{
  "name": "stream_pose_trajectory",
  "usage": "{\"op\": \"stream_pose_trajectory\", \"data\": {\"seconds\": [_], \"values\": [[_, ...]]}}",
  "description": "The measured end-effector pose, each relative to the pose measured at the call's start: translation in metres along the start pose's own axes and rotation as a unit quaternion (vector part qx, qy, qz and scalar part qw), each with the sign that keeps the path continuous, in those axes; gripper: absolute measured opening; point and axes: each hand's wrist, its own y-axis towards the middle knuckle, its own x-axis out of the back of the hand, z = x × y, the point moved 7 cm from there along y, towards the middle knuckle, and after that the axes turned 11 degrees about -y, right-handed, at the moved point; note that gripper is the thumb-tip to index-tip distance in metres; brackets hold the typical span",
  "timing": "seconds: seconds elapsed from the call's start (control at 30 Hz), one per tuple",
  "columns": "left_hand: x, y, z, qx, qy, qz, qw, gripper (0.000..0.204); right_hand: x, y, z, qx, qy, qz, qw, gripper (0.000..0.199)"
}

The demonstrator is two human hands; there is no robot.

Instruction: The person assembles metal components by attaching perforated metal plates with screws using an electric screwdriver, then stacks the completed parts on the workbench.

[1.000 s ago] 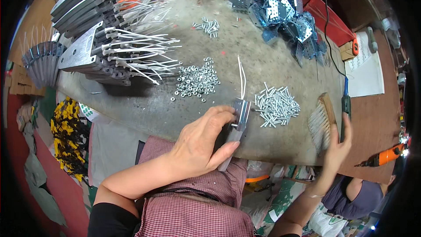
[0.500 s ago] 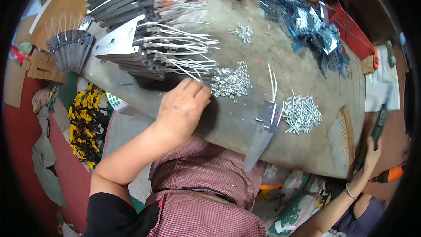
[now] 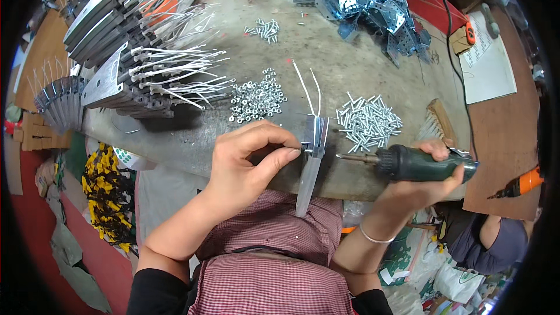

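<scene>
My left hand point(image 3: 248, 157) pinches a tiny silvery piece, apparently a nut, between thumb and forefinger against the left side of a metal bracket point(image 3: 315, 131). The bracket sits on a long grey blade-shaped part point(image 3: 307, 186) with two white wires point(image 3: 309, 90) at its far end. This part lies across the table's front edge, its narrow end sticking out toward me. In my right hand point(image 3: 429, 184) is a dark green electric screwdriver point(image 3: 417, 163), held level. Its bit points left at the bracket, with a small gap between them.
Piles of nuts point(image 3: 256, 98) and screws point(image 3: 368, 121) flank the wires on the table. Stacked wired parts point(image 3: 111, 79) stand at left; blue metal plates point(image 3: 364, 6) lie at the back. A brush point(image 3: 438, 121) and the screwdriver's black cord point(image 3: 458, 52) are at right.
My left hand has moved from beside the nut pile to the bracket. My right hand has brought the screwdriver in from the far right. The view has shifted, and the blade-shaped part stands more upright in it.
</scene>
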Motion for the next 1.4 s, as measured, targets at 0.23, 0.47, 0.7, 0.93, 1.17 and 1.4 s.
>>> {"op": "stream_pose_trajectory", "data": {"seconds": [0.23,0.47,0.7,0.93,1.17,1.4], "values": [[-0.008,-0.004,0.017,0.055,-0.109,-0.022,0.992,0.007,-0.011,-0.009,-0.023,-0.083,0.094,0.012,0.992,0.031],[-0.01,-0.004,0.014,0.032,-0.078,-0.012,0.996,0.007,-0.006,-0.003,-0.037,-0.143,0.174,0.044,0.973,0.03],[-0.009,-0.007,0.013,0.039,-0.076,-0.019,0.996,0.007,-0.003,0.0,-0.032,-0.149,0.237,0.102,0.955,0.03],[-0.01,-0.005,0.012,0.026,-0.071,-0.012,0.997,0.007,-0.008,-0.004,-0.038,-0.16,0.254,0.086,0.95,0.031],[-0.012,-0.007,0.009,0.019,-0.049,-0.006,0.999,0.009,-0.009,-0.008,-0.04,-0.173,0.288,0.092,0.937,0.033],[-0.012,-0.005,0.006,-0.01,-0.015,0.004,1.0,0.009,-0.007,-0.007,-0.04,-0.158,0.288,0.122,0.937,0.035]]}}
